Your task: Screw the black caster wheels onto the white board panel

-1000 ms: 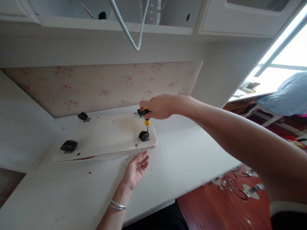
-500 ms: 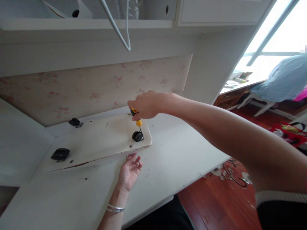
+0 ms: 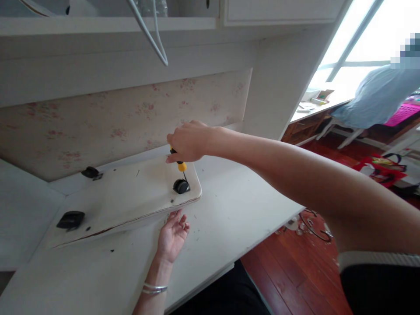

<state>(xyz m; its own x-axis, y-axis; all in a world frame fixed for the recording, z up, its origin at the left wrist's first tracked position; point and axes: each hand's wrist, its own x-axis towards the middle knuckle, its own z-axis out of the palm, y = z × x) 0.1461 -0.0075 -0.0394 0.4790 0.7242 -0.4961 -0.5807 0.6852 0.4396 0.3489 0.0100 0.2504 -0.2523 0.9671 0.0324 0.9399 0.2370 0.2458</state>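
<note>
My right hand [image 3: 190,142] is wrapped round the handle of a yellow and black screwdriver [image 3: 181,166]. Its shaft points down at the mounting plate of a black caster [image 3: 180,186], near the right end of a white board [image 3: 131,192]. Palm up, my left hand [image 3: 173,234] lies at the board's front edge, fingers loosely curled and apart, some fingertips at or under the edge. Two more black casters stand on the board's left part, one at the back [image 3: 90,172] and one in front [image 3: 71,220].
The board lies on a white desk [image 3: 229,210] below a shelf [image 3: 114,27]. A white cable [image 3: 149,37] hangs down from above. At the right, a person in light blue [image 3: 370,98] is by the window. Red bags [image 3: 380,170] and loose items are on the wooden floor.
The whole view has shifted a little, so the board and hands appear farther left. My right hand has turned slightly on the screwdriver; the left hand stays at the board's edge.
</note>
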